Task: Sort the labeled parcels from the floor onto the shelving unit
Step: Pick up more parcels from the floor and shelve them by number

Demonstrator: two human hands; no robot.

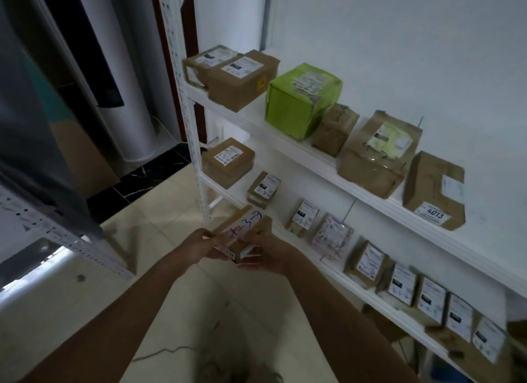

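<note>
A small brown cardboard parcel (242,231) with a white label marked in red and blue handwriting is held in front of me, above the floor. My left hand (199,247) grips its left end and my right hand (266,254) grips its right underside. The white shelving unit (328,168) stands to the right. The parcel sits just left of the lower shelf's front edge, near a small labeled box (263,188). The upper shelf carries a green box (302,100) and several brown parcels.
Several small labeled parcels (405,285) stand in a row along the lower shelf to the right. Another white perforated rack (57,234) juts in at the left. A thin cable (159,352) lies on the beige tile floor below my arms.
</note>
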